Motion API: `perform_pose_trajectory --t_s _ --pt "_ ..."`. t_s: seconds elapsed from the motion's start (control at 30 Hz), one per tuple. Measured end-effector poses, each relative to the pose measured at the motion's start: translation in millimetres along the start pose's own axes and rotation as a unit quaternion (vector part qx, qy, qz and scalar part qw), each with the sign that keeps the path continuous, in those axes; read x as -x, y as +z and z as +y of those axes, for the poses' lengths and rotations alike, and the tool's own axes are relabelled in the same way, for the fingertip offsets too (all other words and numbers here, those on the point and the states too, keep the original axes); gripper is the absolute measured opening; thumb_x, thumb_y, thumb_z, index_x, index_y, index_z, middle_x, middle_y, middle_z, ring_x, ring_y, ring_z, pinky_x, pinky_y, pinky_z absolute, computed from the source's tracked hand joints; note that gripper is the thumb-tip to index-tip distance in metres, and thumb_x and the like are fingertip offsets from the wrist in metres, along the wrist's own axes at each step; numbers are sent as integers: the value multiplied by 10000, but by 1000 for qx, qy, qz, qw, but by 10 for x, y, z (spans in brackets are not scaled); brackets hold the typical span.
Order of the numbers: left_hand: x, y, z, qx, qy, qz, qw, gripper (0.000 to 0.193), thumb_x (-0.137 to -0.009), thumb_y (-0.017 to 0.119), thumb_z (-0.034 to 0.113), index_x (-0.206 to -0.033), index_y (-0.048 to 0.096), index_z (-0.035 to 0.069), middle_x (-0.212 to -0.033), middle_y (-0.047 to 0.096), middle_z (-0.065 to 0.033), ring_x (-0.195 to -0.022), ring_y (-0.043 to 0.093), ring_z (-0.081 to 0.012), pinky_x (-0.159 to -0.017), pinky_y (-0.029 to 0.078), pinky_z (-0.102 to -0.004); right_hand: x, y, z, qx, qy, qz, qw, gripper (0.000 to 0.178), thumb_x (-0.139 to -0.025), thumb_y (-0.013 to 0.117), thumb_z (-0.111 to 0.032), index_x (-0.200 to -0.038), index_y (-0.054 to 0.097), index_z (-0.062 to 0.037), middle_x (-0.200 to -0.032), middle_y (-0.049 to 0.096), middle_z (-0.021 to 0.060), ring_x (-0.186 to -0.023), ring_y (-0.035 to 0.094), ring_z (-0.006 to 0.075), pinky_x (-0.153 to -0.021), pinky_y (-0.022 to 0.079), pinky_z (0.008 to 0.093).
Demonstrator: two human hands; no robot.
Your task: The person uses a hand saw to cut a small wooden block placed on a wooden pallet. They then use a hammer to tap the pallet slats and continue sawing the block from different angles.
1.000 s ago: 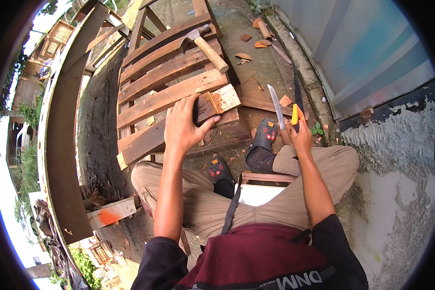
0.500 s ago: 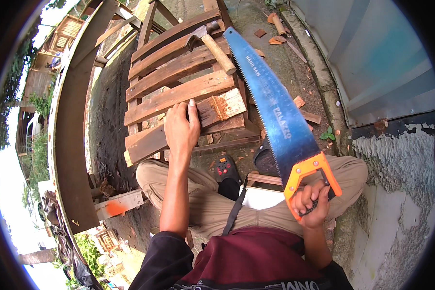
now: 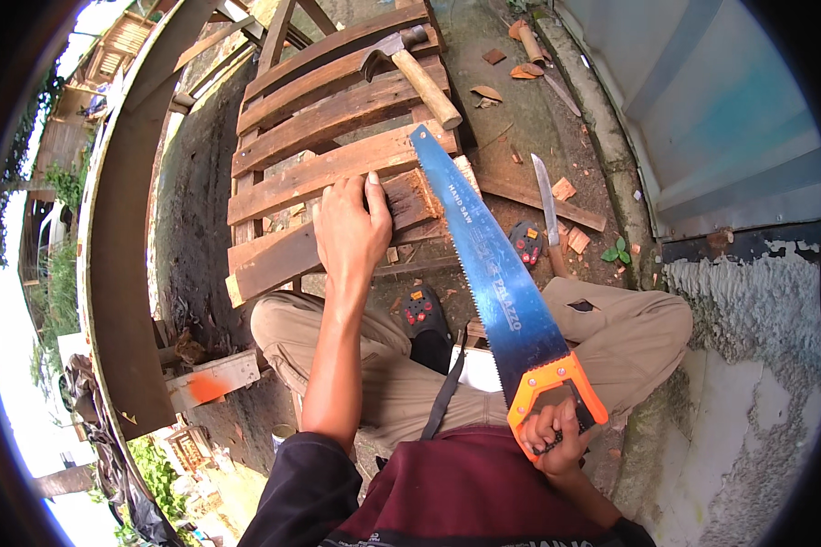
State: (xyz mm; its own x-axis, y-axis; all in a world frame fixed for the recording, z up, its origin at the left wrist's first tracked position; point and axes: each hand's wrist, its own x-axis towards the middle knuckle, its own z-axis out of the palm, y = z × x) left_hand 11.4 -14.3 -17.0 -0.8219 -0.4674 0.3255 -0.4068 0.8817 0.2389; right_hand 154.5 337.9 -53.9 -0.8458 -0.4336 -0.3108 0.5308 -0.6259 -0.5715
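My right hand [image 3: 554, 438] is wrapped round the orange handle of a handsaw [image 3: 488, 260] with a long blue blade. The blade slants up and left, its tip section lying over the right end of a dark wooden board [image 3: 287, 264] beside a roughened reddish-brown strip. Whether the teeth touch the wood I cannot tell. My left hand [image 3: 351, 223] presses down on this board, fingers bent over its far edge. The board rests across a slatted wooden bench [image 3: 337, 111]. A claw hammer [image 3: 422, 87] with a wooden handle lies on the slats beyond.
On the ground to the right are a knife [image 3: 546, 196], a loose wooden strip [image 3: 552, 202] and scattered wood chips [image 3: 577, 240]. A metal sheet wall [image 3: 702, 109] stands on the right, and a long brown plank [image 3: 128, 246] runs along the left. My legs are folded close below the bench.
The saw has come down and left with my right hand, and its blade now crosses the board's right end. The left hand stays on the board. More of the knife shows now.
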Motion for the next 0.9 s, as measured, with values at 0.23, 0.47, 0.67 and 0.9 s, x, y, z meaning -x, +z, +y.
perform_pose_trajectory --t_s 0.23,0.47,0.67,0.9 --pt "2 5 32 8 -6 -7 1000 385 -1049 490 303 -1051 724 -2 -1044 703 -217 -1032 630 -401 -926 452 -500 -994 510 111 -9 -32 24 999 309 -1075 458 -172 -783 386 -99 -559 377 19 -436 374 113 -435 357 301" --pt "33 28 -9 15 0 26 1000 382 -1043 485 281 -995 740 -1 -1024 703 -217 -1018 628 -389 -908 432 -504 3 60 64 -23 18 73 997 160 -1077 415 -165 -926 393 -116 -552 347 6 -424 342 105 -428 345 302" --pt "-5 22 -5 0 12 -3 1000 401 -1065 447 290 -1001 698 -17 -996 688 -234 -984 616 -427 -875 448 -514 -1006 604 35 -24 -17 50 998 313 -1081 496 -182 -791 428 -90 -559 375 -7 -436 386 97 -436 356 288" --pt "16 -1 -45 -13 -4 -12 1000 398 -1061 457 285 -1003 721 -8 -1005 683 -218 -994 619 -402 -897 428 -510 -136 213 -72 0 21 88 996 177 -1103 425 -165 -963 449 -59 -572 345 -19 -442 361 86 -429 353 284"
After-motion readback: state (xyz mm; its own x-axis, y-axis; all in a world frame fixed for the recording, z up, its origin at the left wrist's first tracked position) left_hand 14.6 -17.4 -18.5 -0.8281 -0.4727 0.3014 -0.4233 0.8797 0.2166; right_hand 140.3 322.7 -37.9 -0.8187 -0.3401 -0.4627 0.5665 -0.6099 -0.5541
